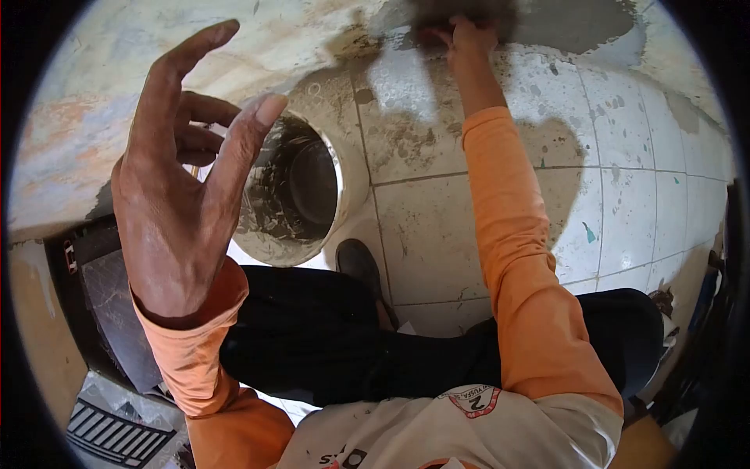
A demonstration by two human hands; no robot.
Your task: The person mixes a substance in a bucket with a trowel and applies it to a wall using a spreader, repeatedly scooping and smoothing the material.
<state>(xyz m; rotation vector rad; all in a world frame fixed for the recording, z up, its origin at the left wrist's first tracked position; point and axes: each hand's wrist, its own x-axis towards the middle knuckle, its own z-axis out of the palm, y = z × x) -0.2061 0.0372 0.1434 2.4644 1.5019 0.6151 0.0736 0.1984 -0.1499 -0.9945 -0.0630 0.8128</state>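
My left hand (183, 164) is raised in the near left, fingers apart and curved, with nothing in it. Below and behind it, a pale bucket (353, 176) stands on the floor, its inside smeared with grey plaster. At the top, my outstretched right hand (471, 41) is closed round a dark plastering tool (445, 11) against the base of the wall. The tool's exact shape is lost in shadow and blur. Wet grey plaster (582, 23) covers the wall beside it.
Splashed white floor tiles (426, 227) spread between the wall and my legs. My shoe (359, 266) is close to the bucket. Dark boxes (117, 305) and a slotted grey panel (121, 430) stand at the left. Dark items (707, 293) line the right edge.
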